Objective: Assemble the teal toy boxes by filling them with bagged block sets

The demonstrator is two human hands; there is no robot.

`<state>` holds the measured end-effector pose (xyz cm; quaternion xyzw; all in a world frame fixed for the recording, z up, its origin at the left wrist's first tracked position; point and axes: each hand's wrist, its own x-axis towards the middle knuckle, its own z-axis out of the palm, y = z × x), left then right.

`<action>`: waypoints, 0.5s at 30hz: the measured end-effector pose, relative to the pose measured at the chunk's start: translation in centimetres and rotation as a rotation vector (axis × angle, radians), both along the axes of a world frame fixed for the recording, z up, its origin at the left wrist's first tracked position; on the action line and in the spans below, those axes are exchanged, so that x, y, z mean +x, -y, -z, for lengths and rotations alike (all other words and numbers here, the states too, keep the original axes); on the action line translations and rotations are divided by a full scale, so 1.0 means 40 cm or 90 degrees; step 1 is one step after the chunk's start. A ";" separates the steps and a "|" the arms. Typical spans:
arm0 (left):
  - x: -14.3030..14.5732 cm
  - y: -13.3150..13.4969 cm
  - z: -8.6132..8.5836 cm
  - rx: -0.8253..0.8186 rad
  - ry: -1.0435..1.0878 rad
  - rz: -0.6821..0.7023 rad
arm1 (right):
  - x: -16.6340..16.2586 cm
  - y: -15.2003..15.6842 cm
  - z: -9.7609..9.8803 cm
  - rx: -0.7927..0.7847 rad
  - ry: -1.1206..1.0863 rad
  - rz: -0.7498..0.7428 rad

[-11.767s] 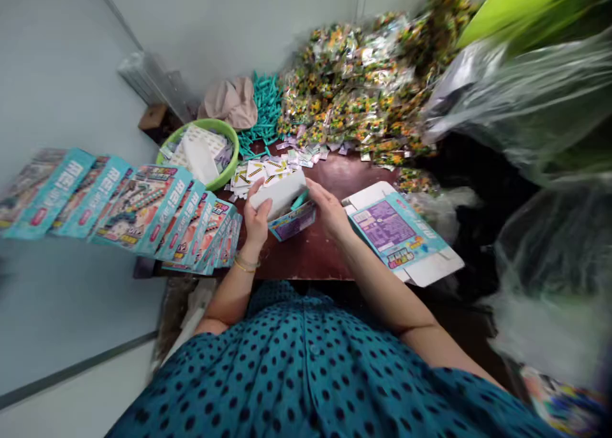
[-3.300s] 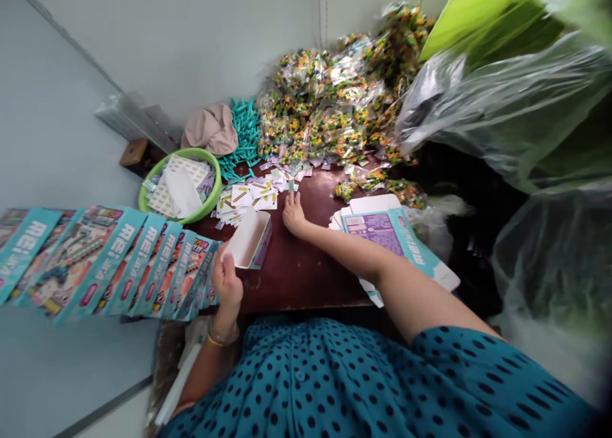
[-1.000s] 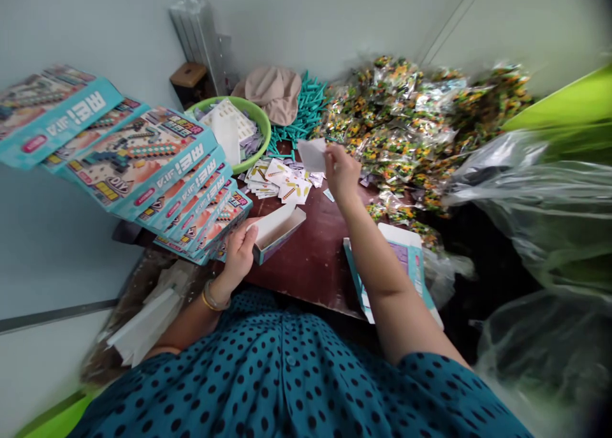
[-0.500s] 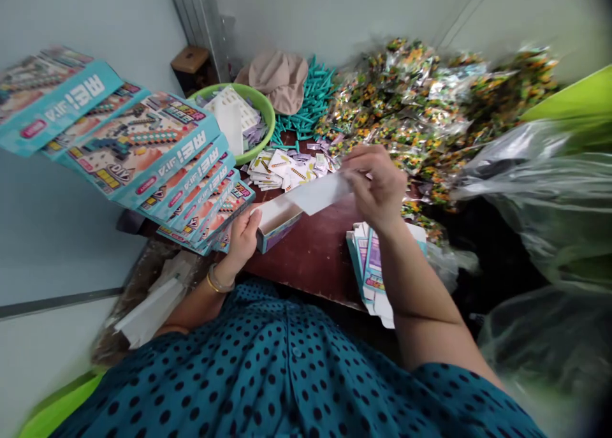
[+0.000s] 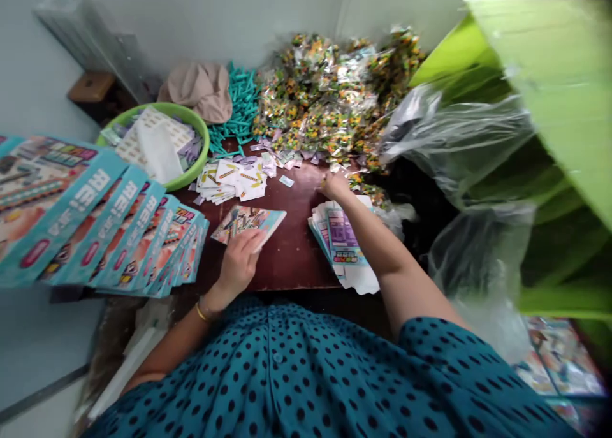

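My left hand [image 5: 241, 261] rests with curled fingers on the near edge of a closed teal printed box [image 5: 248, 221] lying flat on the brown table [image 5: 296, 247]. My right hand [image 5: 335, 184] reaches to the far side of the table and touches the near edge of a heap of small clear packets [image 5: 335, 100] with orange and green contents; its fingers are curled and mostly hidden. Below my right forearm lies a stack of flat unfolded box blanks [image 5: 342, 240]. A pile of small printed cards [image 5: 232, 180] sits ahead of the box.
A fanned row of closed teal boxes [image 5: 95, 221] stands at the left. A green bowl [image 5: 198, 138] holds white sheets. Teal plastic pieces [image 5: 239, 103] and a beige cloth [image 5: 198, 90] lie behind. Clear plastic bags [image 5: 459, 145] and green board [image 5: 540, 74] crowd the right.
The open box held by my left hand now lies closed and flat on the table. My right hand no longer holds the white sheet and has reached out to the packet heap.
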<state>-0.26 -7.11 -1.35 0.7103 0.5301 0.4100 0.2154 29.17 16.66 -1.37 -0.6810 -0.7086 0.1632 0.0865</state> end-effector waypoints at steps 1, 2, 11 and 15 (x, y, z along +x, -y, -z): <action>0.014 -0.001 0.029 -0.057 -0.016 0.041 | 0.030 -0.018 0.010 -0.020 -0.002 0.027; 0.026 -0.005 0.056 -0.122 -0.004 0.070 | 0.043 -0.023 0.016 -0.023 -0.013 0.031; 0.053 -0.203 0.083 -0.651 0.869 0.036 | -0.065 0.127 -0.028 0.023 -0.252 -0.329; 0.049 -0.222 0.086 -0.735 0.816 0.009 | 0.214 0.014 -0.095 0.094 -0.022 0.207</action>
